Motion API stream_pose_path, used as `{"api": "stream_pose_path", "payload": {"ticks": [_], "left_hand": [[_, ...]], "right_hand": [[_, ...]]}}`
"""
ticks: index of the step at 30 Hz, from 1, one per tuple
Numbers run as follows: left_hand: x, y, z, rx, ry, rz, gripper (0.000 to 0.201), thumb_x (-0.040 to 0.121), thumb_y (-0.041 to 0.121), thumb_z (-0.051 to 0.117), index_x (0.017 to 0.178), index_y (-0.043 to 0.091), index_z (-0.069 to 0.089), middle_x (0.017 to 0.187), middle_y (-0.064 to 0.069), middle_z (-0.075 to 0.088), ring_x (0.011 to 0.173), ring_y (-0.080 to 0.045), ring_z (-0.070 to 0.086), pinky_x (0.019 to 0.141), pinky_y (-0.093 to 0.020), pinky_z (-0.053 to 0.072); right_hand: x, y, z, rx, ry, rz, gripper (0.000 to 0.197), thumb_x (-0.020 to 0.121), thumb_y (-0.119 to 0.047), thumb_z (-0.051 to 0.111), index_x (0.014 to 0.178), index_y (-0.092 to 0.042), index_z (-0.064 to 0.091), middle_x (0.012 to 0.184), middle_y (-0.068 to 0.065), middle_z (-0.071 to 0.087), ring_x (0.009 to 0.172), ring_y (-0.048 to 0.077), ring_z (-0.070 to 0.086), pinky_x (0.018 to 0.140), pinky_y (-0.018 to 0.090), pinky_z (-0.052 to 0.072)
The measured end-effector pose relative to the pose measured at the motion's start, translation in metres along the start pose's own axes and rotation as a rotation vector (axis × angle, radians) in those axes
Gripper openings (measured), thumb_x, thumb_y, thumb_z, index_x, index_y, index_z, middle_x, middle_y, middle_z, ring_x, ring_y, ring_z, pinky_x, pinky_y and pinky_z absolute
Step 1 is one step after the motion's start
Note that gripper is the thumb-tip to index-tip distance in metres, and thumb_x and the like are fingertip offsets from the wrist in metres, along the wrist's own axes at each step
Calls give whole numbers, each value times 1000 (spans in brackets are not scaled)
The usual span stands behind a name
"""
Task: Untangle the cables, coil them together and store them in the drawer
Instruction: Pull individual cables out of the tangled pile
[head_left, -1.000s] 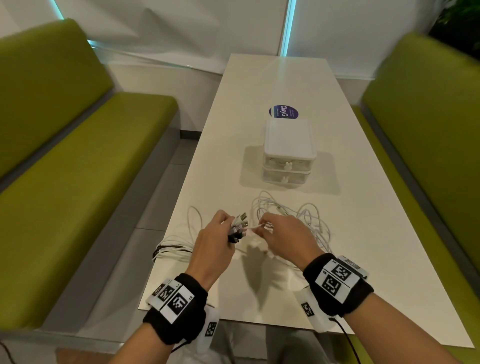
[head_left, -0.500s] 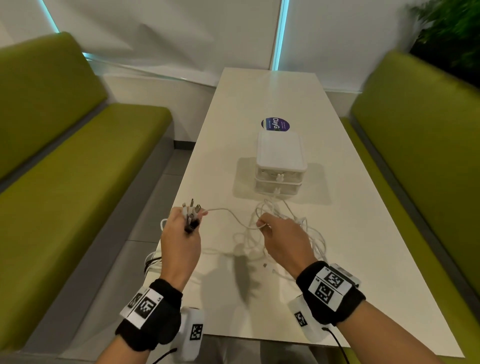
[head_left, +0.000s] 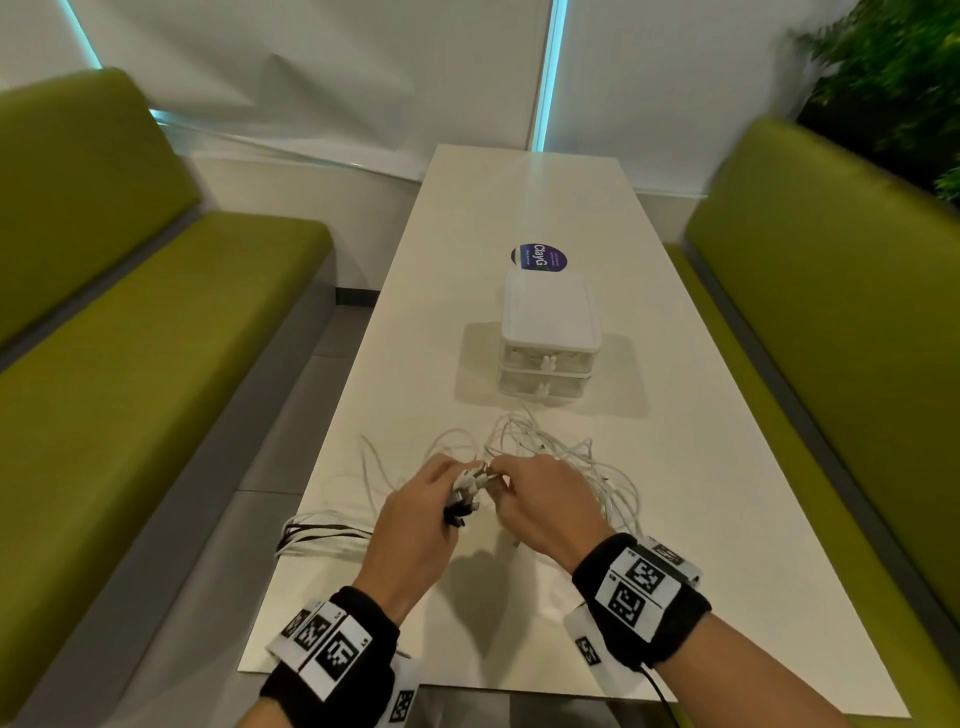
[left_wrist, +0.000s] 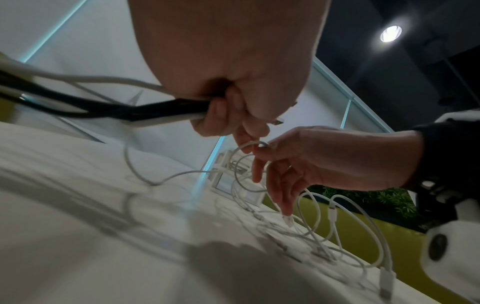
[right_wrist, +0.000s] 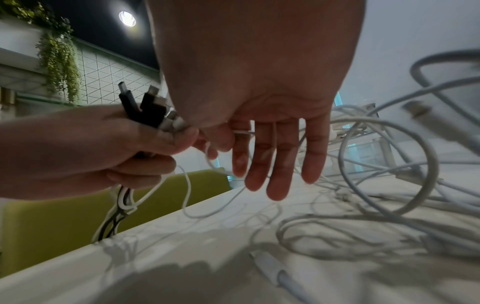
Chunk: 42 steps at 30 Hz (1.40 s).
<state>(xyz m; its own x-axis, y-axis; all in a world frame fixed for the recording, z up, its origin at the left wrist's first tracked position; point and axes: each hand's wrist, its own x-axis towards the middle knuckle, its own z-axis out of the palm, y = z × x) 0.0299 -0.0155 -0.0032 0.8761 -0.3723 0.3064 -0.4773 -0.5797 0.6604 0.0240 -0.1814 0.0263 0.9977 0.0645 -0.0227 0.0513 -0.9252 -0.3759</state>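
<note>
Gathering plug ends: my left hand (head_left: 415, 525) clenches the bundle (right_wrist: 145, 111), right hand (head_left: 545, 499) pinches one white cable (left_wrist: 249, 145), other fingers loose; next, feed it in.

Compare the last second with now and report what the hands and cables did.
The left hand, gripping the bundle of plugs, swung out leftwards, drawing a white cable taut, then returned to meet the right hand, which pinches that cable. The loose tangle and the closed drawer unit stayed put.

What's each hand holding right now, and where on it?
Left hand grips the cable bundle just below its plugs. Right hand pinches one white cable mid-length.
</note>
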Motion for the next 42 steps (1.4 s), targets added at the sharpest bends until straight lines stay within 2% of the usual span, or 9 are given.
{"api": "stream_pose_path", "payload": {"ticks": [5, 8, 12, 18, 22, 27, 31, 36, 42], "left_hand": [[2, 1, -4, 76, -19, -20, 41, 71, -14, 52, 94, 19, 60, 94, 11, 55, 75, -20, 60, 65, -45, 52], [1, 3, -12, 42, 28, 17, 59, 69, -19, 49, 82, 38, 39, 82, 18, 46, 75, -19, 60, 64, -38, 52], [-1, 0, -26, -89, 120, -60, 53, 73, -23, 45, 78, 29, 44, 85, 10, 61, 92, 3, 63, 74, -19, 49], [0, -11, -35, -120, 234, -250, 39, 86, -14, 53, 85, 25, 57, 95, 17, 66, 94, 1, 62, 77, -18, 49], [-2, 6, -37, -115, 326, -123, 54, 85, -20, 52, 122, 19, 63, 120, 13, 60, 102, 10, 56, 83, -2, 42], [-9, 12, -23, -91, 80, 63, 85, 65, -27, 48, 134, 22, 56, 135, 14, 55, 113, 5, 57, 89, -14, 51], [-4, 5, -12, 160, -54, -8, 61, 67, -15, 60, 116, 22, 63, 116, 9, 57, 83, -22, 65, 67, -38, 55], [6, 4, -13, 242, -51, -67, 41, 68, -12, 62, 99, 15, 65, 98, 2, 56, 68, -32, 60, 64, -42, 52], [13, -9, -30, 106, 83, -104, 44, 72, -19, 49, 93, 16, 67, 94, 3, 59, 90, -26, 66, 77, -41, 54]], "right_hand": [[-2, -3, 3, 23, -25, 16, 26, 98, -43, 42, 108, -33, 64, 90, 1, 69, 89, 25, 61, 68, 32, 41], [1, 2, 3, 38, -22, 45, 23, 99, -38, 41, 112, -35, 60, 94, 0, 69, 91, 24, 61, 67, 31, 37], [3, 8, 2, 24, 3, 52, 23, 101, -39, 37, 110, -30, 56, 89, 2, 68, 85, 26, 62, 63, 32, 39], [1, 8, 7, -19, -28, 33, 36, 103, -47, 31, 103, -21, 57, 76, 4, 65, 78, 28, 62, 61, 33, 42], [1, 6, 10, -95, -60, 3, 40, 103, -47, 29, 96, -19, 57, 79, 7, 67, 80, 29, 62, 64, 34, 43], [-1, 1, 8, -183, -100, -76, 43, 104, -48, 27, 106, -20, 60, 86, 11, 68, 84, 32, 63, 63, 33, 35], [-2, 2, 8, -162, -134, -140, 39, 102, -49, 32, 109, -25, 62, 86, 8, 69, 83, 30, 63, 64, 32, 36], [-1, 7, 6, -42, -103, -29, 28, 95, -52, 47, 97, -29, 61, 69, -3, 62, 72, 20, 59, 63, 30, 45], [5, 16, 2, 2, -43, 47, 25, 100, -45, 41, 98, -28, 60, 83, 0, 66, 79, 24, 59, 63, 32, 41]]}}
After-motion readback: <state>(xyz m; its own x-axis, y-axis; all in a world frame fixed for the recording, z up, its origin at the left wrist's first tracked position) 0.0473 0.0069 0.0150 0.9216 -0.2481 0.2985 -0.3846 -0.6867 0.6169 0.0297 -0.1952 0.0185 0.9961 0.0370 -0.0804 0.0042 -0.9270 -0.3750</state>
